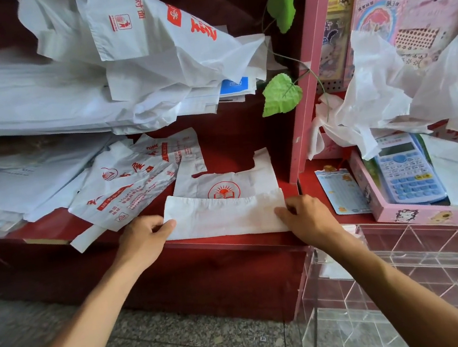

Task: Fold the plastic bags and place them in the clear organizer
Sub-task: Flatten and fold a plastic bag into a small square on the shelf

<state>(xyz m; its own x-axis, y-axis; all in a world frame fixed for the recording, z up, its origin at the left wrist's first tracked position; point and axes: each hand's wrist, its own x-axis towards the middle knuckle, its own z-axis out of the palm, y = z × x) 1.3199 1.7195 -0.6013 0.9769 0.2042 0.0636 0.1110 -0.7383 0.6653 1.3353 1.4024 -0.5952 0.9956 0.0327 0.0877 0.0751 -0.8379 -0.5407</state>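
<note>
A white plastic bag (224, 214) with a red sun-and-book logo lies on the red shelf (230, 243) near its front edge, its lower part folded up over the logo. My left hand (143, 235) pinches the fold's left end. At the right end my right hand (305, 216) pinches the same fold. The clear organizer (408, 281), with diagonal dividers, sits at the lower right below the hands. More white bags with red print (133, 179) lie flat just left of the folded one.
A heap of white bags (149, 53) fills the upper shelf at left. A pink post (305, 77) with green fake leaves divides the shelves. On the right are crumpled bags (402, 94), a blue calculator (406, 169) in a pink tray, and stationery packs.
</note>
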